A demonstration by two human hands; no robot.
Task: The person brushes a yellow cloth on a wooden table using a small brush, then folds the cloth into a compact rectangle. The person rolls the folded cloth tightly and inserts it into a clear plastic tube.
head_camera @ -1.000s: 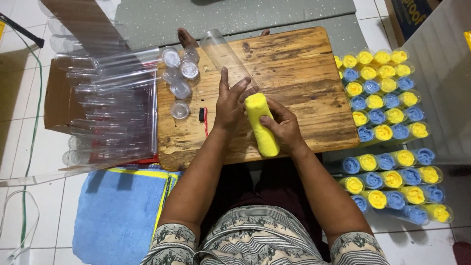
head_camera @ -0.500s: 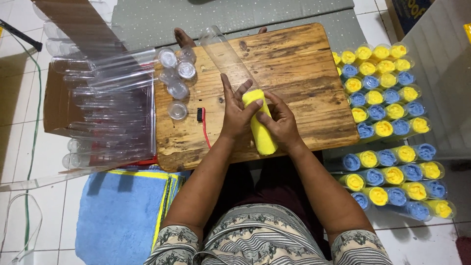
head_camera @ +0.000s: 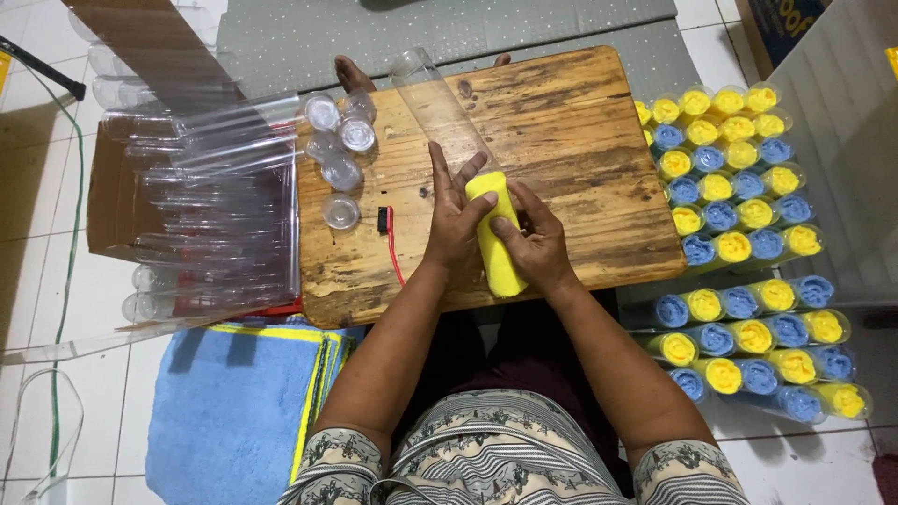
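A rolled yellow cloth (head_camera: 496, 238) lies on the wooden board (head_camera: 580, 150) in front of me. My left hand (head_camera: 449, 220) rests flat against its left side with fingers stretched forward. My right hand (head_camera: 538, 245) wraps around its right side. The roll's far end meets the mouth of a clear plastic tube (head_camera: 435, 98) that lies on the board and points away from me. Whether the cloth has entered the tube is unclear.
Several clear empty tubes (head_camera: 210, 215) are stacked left of the board, with clear caps (head_camera: 339, 150) and a small red-and-black tool (head_camera: 385, 224) on it. Filled tubes with yellow and blue cloths (head_camera: 739, 243) lie at right. Folded blue cloths (head_camera: 229, 411) lie at lower left.
Both hands and the yellow roll have shifted slightly forward toward the clear tube. The grip on the roll stays the same.
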